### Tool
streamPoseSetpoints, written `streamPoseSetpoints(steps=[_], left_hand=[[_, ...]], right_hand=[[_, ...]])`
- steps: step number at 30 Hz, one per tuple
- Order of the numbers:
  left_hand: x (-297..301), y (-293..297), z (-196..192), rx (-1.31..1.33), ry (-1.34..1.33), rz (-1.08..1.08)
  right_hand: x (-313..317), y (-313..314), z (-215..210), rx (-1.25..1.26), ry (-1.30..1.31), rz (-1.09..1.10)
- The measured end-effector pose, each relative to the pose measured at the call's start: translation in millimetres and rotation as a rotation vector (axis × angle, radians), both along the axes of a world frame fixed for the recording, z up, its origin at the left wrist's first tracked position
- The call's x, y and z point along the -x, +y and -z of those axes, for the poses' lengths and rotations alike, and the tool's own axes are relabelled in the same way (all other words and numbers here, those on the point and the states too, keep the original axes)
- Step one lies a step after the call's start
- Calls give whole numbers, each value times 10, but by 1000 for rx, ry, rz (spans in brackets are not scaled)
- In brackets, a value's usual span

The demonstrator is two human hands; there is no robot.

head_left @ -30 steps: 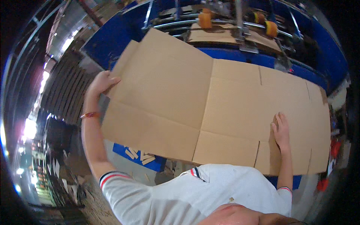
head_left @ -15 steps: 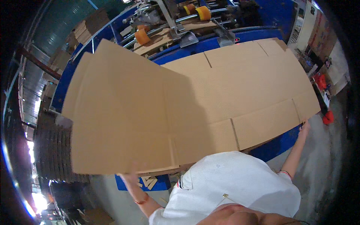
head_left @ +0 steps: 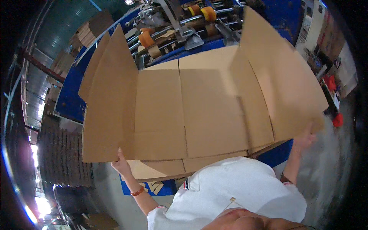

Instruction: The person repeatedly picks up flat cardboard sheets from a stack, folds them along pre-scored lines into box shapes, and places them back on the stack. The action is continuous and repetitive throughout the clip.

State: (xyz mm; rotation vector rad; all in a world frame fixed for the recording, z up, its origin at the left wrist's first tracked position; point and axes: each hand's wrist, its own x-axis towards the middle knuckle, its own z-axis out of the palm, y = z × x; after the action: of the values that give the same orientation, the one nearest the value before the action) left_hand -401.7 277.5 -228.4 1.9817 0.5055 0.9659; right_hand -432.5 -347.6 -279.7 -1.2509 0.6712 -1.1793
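A large brown cardboard box blank (head_left: 214,111) spreads across the work surface before me, its left and right panels tilted up along their creases. My left hand (head_left: 121,165) grips the lower edge of the left panel, thumb on the inner face. At the right panel's near corner, my right hand (head_left: 305,138) is closed on the edge, slightly blurred, with some fingers hidden by the board. Under the blank's near edge, part of another cardboard layer (head_left: 157,168) shows.
A blue machine with metal shafts and orange rollers (head_left: 146,39) stands just beyond the blank. Stacked dark flat sheets (head_left: 63,153) rise at left. A blue tray (head_left: 165,188) with cardboard scraps sits below the near edge. Red items (head_left: 337,120) lie at far right.
The right panel has been folded up and the left panel raised more steeply. My left hand has moved up and left; my right hand has shifted slightly down and inward.
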Motion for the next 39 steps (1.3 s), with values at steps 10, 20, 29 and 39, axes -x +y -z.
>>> streamPoseSetpoints(steps=[10,20,29,39], left_hand=[[-202,-1146,534,-476,88,590],[-456,-1305,824,-918,374,871],[-1559,-1378,913,-850,237,759],[-1864,-836,860,-993,448,350]], right_hand=[[-905,456,-217,1304,-13,-287],[-997,1146,346,1846,136,-859],[-2172,1115,541,1721,178,-745],[-2763,926,642,1567,420,-610]])
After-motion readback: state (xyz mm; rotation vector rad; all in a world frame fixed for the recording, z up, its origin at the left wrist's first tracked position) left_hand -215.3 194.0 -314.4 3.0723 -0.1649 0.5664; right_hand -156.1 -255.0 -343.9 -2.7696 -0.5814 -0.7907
